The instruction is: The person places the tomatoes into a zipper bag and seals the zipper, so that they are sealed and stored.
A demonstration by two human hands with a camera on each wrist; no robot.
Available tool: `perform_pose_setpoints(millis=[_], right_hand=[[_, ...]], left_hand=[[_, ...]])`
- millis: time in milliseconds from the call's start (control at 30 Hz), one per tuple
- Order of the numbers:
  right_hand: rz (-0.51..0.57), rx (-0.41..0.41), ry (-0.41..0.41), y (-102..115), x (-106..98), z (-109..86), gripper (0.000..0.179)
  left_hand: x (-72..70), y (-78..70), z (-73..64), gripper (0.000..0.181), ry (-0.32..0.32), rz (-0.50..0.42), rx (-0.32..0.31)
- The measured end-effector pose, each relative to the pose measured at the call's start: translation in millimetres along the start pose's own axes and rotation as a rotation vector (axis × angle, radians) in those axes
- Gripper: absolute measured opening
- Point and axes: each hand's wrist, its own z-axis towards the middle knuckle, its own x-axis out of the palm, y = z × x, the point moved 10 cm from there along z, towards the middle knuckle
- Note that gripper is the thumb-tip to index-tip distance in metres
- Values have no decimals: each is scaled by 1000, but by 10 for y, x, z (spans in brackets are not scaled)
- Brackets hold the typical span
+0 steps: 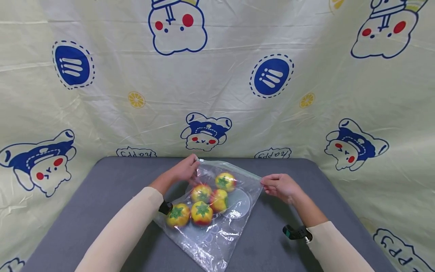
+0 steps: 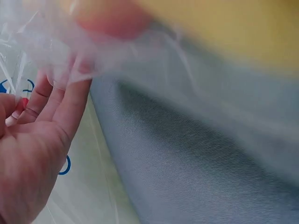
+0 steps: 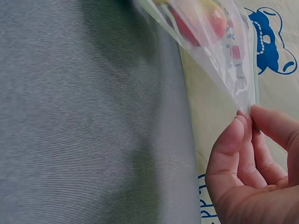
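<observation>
bag: a clear zip bag [image 1: 217, 211] lies flat on the grey table [image 1: 102, 204], near the middle, its sealed bottom corner toward the near edge, its zip edge toward the far edge
fruit: five yellow-red toy fruits [image 1: 202, 212] sit inside the bag, clustered toward its left half; a round clear patch shows just right of them
zip edge: the mouth runs as a line from the far-left corner of the bag to its right corner, slanting down toward the right edge of the table; this is the long axis between the two hands
left hand: the left hand [image 1: 185, 169] holds the far-left end of the mouth; fingers [image 2: 65, 100] curled against the film, thumb side pressed to it
right hand: the right hand [image 1: 280, 186] pinches the right end of the mouth; thumb and forefinger [image 3: 231, 140] closed on the film's corner, other fingers loosely bent
relation: each hand sits at its own end of the zip line, the fruits lying nearer the left hand; the bag body trails toward the near edge, away from both sets of fingers
backdrop: a printed cloth [image 1: 217, 75] hangs behind the far edge
</observation>
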Motion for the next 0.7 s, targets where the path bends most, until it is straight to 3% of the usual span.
perform_pose_setpoints(millis=[133, 267, 533, 700], right_hand=[[-4, -12, -5, 63, -24, 74, 18], [-5, -28, -6, 126, -13, 146, 22], [6, -32, -24, 213, 50, 262, 29], [-19, -35, -44, 236, 79, 298, 34]], left_hand=[[70, 48, -85, 17, 11, -72, -24], [174, 76, -183, 16, 33, -155, -9], [300, 136, -374, 14, -1, -270, 10], [291, 167, -447, 13, -40, -286, 14]])
